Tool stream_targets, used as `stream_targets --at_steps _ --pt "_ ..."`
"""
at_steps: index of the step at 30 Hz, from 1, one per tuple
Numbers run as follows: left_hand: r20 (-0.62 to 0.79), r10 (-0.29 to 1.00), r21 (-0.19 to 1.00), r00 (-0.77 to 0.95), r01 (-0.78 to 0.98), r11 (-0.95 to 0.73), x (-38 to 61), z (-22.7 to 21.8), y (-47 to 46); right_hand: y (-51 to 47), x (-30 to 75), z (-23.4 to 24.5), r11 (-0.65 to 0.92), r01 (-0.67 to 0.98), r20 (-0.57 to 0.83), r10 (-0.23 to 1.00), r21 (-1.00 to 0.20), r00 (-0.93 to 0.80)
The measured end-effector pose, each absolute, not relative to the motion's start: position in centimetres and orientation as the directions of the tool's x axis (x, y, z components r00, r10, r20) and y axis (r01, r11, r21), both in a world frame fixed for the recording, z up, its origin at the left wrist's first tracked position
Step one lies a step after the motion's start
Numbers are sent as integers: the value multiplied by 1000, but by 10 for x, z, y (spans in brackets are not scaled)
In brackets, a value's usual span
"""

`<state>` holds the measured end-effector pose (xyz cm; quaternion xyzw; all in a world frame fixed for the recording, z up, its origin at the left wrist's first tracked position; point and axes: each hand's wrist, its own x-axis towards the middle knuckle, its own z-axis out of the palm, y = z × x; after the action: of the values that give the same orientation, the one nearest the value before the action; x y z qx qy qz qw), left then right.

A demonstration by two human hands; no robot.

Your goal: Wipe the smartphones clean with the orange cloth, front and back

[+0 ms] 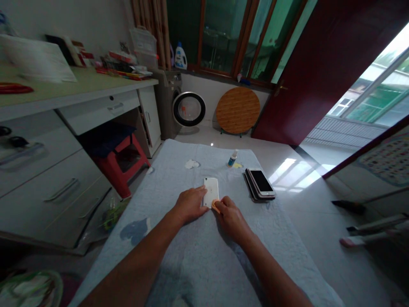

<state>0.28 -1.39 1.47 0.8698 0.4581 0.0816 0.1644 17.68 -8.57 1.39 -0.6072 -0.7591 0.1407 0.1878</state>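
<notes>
White phone (211, 189) lies back-up near the middle of the worktop, on a light blue cloth (198, 260). Left hand (190, 204) is open, fingers flat against the phone's left edge, pinning it. Right hand (228, 213) is closed, pinching a small orange piece (215, 206) at the phone's near right corner. Stack of phones (260, 183) sits just right of it, screen up. Small bottle (232, 158) and white wad (191, 164) lie further back, apart from each other.
</notes>
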Motion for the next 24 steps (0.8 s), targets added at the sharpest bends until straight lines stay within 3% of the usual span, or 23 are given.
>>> stream_targets --at_steps 6,9,12,15,19,24 --pt "-13 818 352 574 769 -534 3 17 -13 -93 189 14 347 732 210 938 -586 -276" --pt "-22 824 360 567 773 -522 4 15 -11 -93 196 10 286 688 259 955 -668 -146" --pt "-10 828 372 561 770 -517 5 13 -10 -90 202 6 120 687 233 970 -716 73" --pt "11 824 392 566 756 -525 5 12 -10 -86 209 3 44 696 230 957 -716 175" --pt "4 820 393 572 753 -527 5 10 -9 -81 219 -2 50 725 230 962 -687 151" --pt "-22 838 355 546 787 -504 4 7 -8 -77 224 -9 105 793 341 931 -601 135"
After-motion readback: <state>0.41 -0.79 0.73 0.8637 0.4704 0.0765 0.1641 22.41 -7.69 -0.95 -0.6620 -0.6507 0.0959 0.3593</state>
